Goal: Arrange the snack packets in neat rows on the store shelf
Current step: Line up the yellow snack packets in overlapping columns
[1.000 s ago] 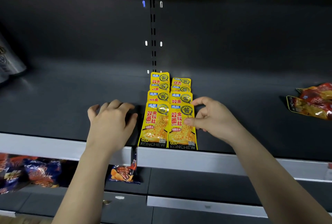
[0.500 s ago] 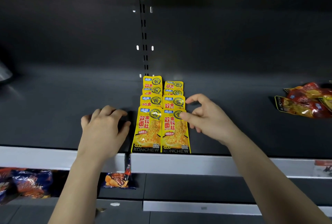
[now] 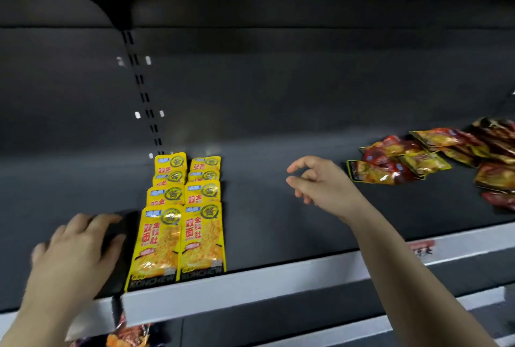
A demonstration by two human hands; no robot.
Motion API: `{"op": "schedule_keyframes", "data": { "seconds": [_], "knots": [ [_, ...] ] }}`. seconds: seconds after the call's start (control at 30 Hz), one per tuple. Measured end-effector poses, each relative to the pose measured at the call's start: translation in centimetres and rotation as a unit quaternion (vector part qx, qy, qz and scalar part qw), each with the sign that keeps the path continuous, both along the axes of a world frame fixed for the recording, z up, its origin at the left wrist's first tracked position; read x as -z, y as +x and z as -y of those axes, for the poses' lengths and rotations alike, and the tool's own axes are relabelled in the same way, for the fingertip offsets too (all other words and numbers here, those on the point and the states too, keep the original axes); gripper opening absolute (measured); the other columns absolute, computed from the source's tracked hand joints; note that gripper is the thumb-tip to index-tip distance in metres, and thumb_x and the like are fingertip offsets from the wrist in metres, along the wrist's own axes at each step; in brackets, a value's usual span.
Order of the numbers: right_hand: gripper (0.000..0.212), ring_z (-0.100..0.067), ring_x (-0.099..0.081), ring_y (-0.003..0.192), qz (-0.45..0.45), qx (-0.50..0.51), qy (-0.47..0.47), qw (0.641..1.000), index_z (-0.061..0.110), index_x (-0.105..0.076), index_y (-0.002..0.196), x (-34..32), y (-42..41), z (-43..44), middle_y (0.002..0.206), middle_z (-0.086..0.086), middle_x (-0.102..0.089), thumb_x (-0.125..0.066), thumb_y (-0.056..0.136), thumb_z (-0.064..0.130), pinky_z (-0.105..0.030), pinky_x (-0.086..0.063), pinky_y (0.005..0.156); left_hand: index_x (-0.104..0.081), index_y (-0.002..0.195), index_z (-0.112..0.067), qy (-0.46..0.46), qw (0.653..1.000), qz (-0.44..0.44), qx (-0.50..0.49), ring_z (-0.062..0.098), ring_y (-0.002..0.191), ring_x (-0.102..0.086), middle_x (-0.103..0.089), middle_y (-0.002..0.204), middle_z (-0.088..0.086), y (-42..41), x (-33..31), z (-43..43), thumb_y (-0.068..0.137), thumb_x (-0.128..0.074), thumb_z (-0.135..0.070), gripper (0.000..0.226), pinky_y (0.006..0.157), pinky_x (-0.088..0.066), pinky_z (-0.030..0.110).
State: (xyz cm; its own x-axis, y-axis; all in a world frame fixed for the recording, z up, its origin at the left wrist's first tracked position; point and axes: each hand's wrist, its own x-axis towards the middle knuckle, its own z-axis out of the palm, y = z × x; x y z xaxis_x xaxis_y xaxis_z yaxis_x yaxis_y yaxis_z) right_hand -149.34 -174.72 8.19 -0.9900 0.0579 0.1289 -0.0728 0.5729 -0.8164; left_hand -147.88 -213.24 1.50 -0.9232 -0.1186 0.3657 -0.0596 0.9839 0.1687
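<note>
Flat yellow foil snack packets (image 3: 178, 238), two rows lower centre: likely light, floppy, slick; pinch an edge seam. Empty left hand (image 3: 75, 252) lies flat; right hand (image 3: 320, 182) hovers, loose-fingered, empty.

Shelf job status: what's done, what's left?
Done: the yellow packets lie in two neat overlapping rows at the front of the shelf. In hand: nothing; the right hand hovers empty beside them, and the left hand rests on the shelf. Left: the loose pile of red and yellow packets on the right is unsorted.
</note>
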Motion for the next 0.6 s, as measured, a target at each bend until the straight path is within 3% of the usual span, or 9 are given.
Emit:
{"op": "schedule_keyframes", "data": {
  "seconds": [0.07,0.1,0.2,0.33,0.47,0.6],
  "knots": [
    [0.008,-0.006,-0.059,0.053,-0.005,0.009,0.008,1.0,0.022,-0.062,0.098,-0.1,0.3,-2.1,0.068,-0.003,-0.07,-0.064,0.091,0.022,-0.012,-0.041,0.049,-0.055,0.116,-0.035,0.025,0.999,-0.027,0.014,0.037,0.1,-0.055,-0.058,0.106,0.003,-0.6,0.8,0.2,0.084,-0.034,-0.053,0.042,0.083,-0.048,0.056],
    [0.008,-0.006,-0.059,0.053,-0.008,0.015,0.009,1.0,0.022,-0.062,0.099,-0.1,0.4,-3.2,0.069,-0.003,-0.07,-0.064,0.091,0.021,-0.012,-0.042,0.049,-0.055,0.116,-0.031,0.044,0.998,-0.053,0.016,0.037,0.101,-0.054,-0.059,0.107,0.005,-0.4,0.1,-1.1,0.084,-0.031,-0.052,0.045,0.084,-0.048,0.056],
    [0.007,-0.005,-0.06,0.053,-0.017,0.033,0.03,0.999,0.023,-0.062,0.098,0.1,0.6,-6.6,0.068,-0.001,-0.07,-0.064,0.091,0.022,-0.014,-0.045,0.051,-0.061,0.109,-0.021,0.08,0.992,-0.094,0.036,0.04,0.093,-0.058,-0.06,0.097,0.009,0.9,-4.5,-9.3,0.083,-0.04,-0.043,0.04,0.077,-0.049,0.055],
    [0.008,-0.018,-0.066,0.058,-0.023,0.055,0.029,0.998,0.024,-0.061,0.089,1.0,0.8,-11.8,0.066,-0.003,-0.067,-0.066,0.088,0.019,-0.033,-0.053,0.06,-0.065,0.104,-0.022,0.038,0.988,-0.078,0.129,0.036,0.095,-0.062,-0.065,0.1,0.006,-0.4,-5.8,-19.1,0.083,-0.043,-0.042,0.037,0.078,-0.044,0.048],
    [0.007,-0.007,-0.06,0.055,-0.022,0.075,0.067,0.995,0.025,-0.063,0.087,1.1,1.3,-18.0,0.059,0.007,-0.062,-0.066,0.086,0.019,-0.025,-0.046,0.06,-0.065,0.106,-0.026,0.007,0.976,-0.066,0.207,0.031,0.094,-0.064,-0.065,0.102,0.0,-1.7,-5.3,-28.1,0.083,-0.035,-0.046,0.043,0.079,-0.044,0.043],
    [0.002,-0.004,-0.056,0.063,-0.014,0.104,0.103,0.989,0.023,-0.065,0.086,0.8,1.4,-24.5,0.069,0.01,-0.064,-0.067,0.086,0.021,-0.023,-0.041,0.06,-0.065,0.105,-0.027,0.001,0.964,-0.073,0.256,0.027,0.09,-0.064,-0.065,0.102,-0.004,-1.3,-5.1,-36.4,0.084,-0.036,-0.044,0.04,0.078,-0.042,0.038]
  ]
}}
